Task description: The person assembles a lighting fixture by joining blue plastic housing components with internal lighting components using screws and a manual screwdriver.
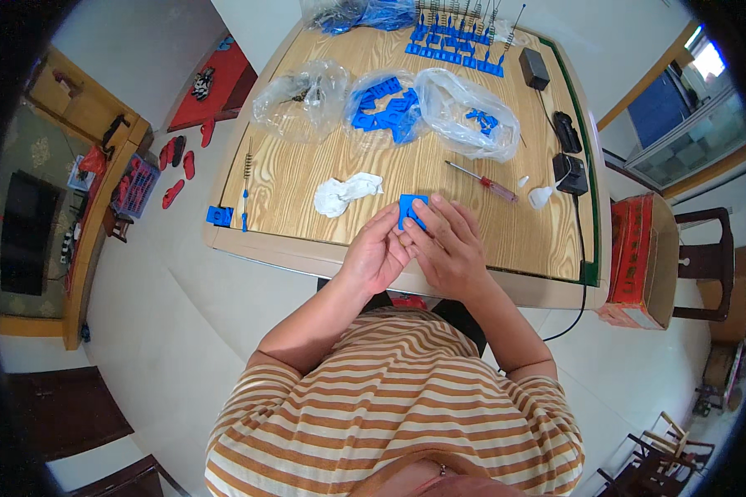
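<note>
Just over the table's near edge, both hands meet around a small blue plastic block (408,204). My left hand (373,253) is closed on the block's left side, palm turned partly up. From the right, my right hand (452,248) grips the same block, its fingers covering much of it. To the left of the hands lies a crumpled white cloth or tissue (348,194). A screwdriver (482,180) with a red handle rests to the right. At the table's left corner are another blue block (219,216) and a spring on a thin rod with blue ends (246,186).
Clear plastic bags hold blue parts (385,108), small blue pieces (482,123) and dark metal bits (300,98). Rows of blue pieces with upright springs (456,50) stand at the back. Black adapters (569,173) and a cable line the right edge; a red carton (634,261) stands beside the table.
</note>
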The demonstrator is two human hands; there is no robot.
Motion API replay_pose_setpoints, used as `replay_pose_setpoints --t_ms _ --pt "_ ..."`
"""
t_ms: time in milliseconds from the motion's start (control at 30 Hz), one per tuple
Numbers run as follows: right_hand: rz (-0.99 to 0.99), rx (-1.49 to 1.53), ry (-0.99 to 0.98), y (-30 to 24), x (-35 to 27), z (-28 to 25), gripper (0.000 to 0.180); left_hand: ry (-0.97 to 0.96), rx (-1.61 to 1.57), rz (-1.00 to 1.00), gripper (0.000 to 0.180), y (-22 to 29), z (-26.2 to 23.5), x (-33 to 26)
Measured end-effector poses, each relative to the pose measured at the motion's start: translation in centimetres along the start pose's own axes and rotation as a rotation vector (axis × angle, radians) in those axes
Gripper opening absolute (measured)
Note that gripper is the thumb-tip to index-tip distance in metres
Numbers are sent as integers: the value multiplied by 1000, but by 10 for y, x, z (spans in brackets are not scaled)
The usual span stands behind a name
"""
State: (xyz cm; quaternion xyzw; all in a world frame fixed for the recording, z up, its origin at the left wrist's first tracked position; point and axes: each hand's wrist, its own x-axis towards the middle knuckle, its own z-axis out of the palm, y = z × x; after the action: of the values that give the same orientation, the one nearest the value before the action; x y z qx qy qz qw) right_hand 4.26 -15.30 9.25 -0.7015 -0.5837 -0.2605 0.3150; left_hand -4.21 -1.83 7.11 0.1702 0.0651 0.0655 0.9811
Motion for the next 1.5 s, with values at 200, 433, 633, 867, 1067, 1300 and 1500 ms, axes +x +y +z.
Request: replay_pose_setpoints --t_ms 200,433,633,867,1067,1300,1500 --pt "75 260 40 5 1 -4 36 64 1 -28 30 2 4 2" --pt "486 523 103 8 -3 -3 39 100 63 -39 32 2 10 3" --pt "781 993 91 15 -5 14 32 33 99 -3 28 -1 -5 5" --pt "948 1172 56 18 4 20 20 57 227 26 26 0 6 4" --pt "913 1097 69 19 8 21 19 -15 356 78 33 -3 4 1" --pt "959 1204 93 13 14 17 19 34 431 91 33 -5 5 2" --pt "908 1091 42 15 14 18 19 110 481 105 33 -6 10 3"
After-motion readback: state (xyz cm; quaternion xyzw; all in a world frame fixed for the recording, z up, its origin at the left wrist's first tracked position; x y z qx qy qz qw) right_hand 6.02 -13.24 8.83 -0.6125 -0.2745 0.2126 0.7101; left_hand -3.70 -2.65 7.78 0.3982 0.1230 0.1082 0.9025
